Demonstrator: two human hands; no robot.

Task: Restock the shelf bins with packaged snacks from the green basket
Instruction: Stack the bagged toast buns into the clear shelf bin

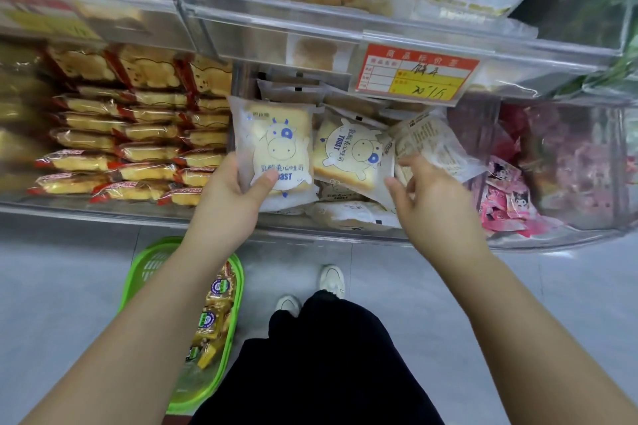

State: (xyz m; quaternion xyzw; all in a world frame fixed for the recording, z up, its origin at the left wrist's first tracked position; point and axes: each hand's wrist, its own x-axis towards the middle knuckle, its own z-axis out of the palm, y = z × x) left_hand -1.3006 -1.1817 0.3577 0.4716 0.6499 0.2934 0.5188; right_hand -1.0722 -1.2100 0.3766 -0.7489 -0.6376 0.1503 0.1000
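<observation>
My left hand (231, 203) grips a white toast packet (276, 145) printed with a blue cow, upright at the left side of the middle clear shelf bin (345, 235). My right hand (431, 203) pinches another toast packet (431, 141) turned label-side up, at the right side of the same bin. A third cow-print toast packet (352, 155) lies between them on several more. The green basket (148, 272) stands on the floor at lower left, partly hidden by my left arm, with yellow wrapped snacks (214, 317) inside.
The left bin holds rows of yellow cakes in red-edged wrappers (138, 134). Pink candy packets (511, 203) fill the right bin. An upper clear bin (310, 21) with bread bags overhangs, carrying a red and yellow price tag (417, 74). My legs and white shoes (331, 279) stand on grey floor.
</observation>
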